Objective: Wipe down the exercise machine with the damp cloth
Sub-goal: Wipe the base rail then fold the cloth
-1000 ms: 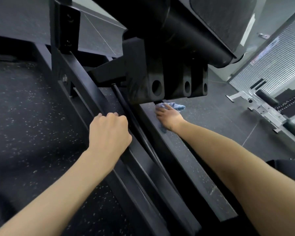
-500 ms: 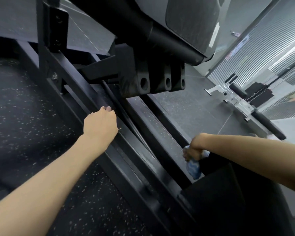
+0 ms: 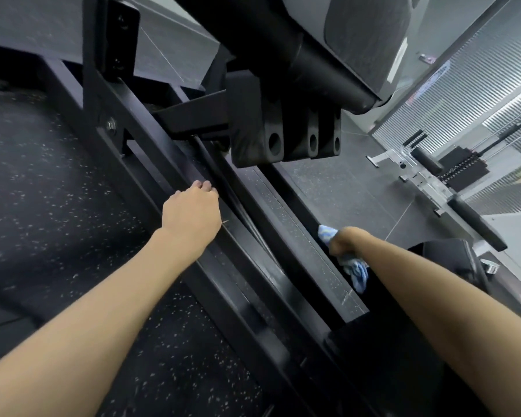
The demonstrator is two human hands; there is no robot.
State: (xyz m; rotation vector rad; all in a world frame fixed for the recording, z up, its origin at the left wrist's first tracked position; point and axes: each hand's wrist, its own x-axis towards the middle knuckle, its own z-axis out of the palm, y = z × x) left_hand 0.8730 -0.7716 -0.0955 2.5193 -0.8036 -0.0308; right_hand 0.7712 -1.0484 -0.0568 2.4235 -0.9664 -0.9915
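Item: exercise machine (image 3: 283, 260), black steel frame, low rails running diagonally over a speckled rubber floor (image 3: 42, 206).

Cloth (image 3: 354, 269): one, blue, bunched, pressed at the outer edge of the right-hand rail (image 3: 301, 224), its tail hanging down the rail's far side.

Hands: two. Right hand (image 3: 342, 242) curled tight round the cloth, knuckles up. Left hand (image 3: 193, 212) resting on the left-hand rail (image 3: 151, 152), fingers curled over its inner edge, apparently bracing; whether it truly grips cannot be told.

Step in hand, judged: wiping along the right-hand rail. To do it well, spread the cloth flatter so more of it meets the steel, keep steady pressure, run full-length strokes toward the bracket block (image 3: 286, 136), and turn the cloth over the rail's side face as well as its top.

Count: rails in view, two main; a thin rod (image 3: 223, 188) between them, one; round holes in the bracket block, three. Another machine (image 3: 451, 188) stands well beyond the right-hand rail.
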